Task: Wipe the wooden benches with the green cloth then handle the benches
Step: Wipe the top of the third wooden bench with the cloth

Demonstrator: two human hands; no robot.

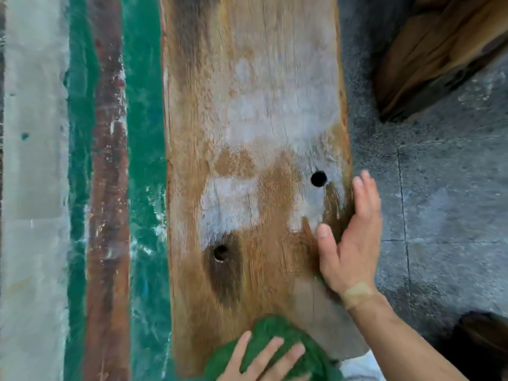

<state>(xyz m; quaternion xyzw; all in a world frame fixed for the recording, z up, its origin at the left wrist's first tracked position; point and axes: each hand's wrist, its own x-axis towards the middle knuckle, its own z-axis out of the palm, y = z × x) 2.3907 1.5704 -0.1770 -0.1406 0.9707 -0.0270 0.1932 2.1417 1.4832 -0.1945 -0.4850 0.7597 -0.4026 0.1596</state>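
From the head view, the bench (247, 133) runs long and flat down the middle, with two round holes in it. Some wood looks dark and wet, some pale and dry, so the wiping seems only partly done. The left hand (264, 361) presses the green cloth (275, 334) onto the near end, fingers spread flat on top, likely to push it along the wood. The right hand (349, 243) lies flat on the right edge, fingers straight, thumb on top. It grasps nothing; it seems to keep the bench from sliding. Grey floor (439, 202) lies to the right.
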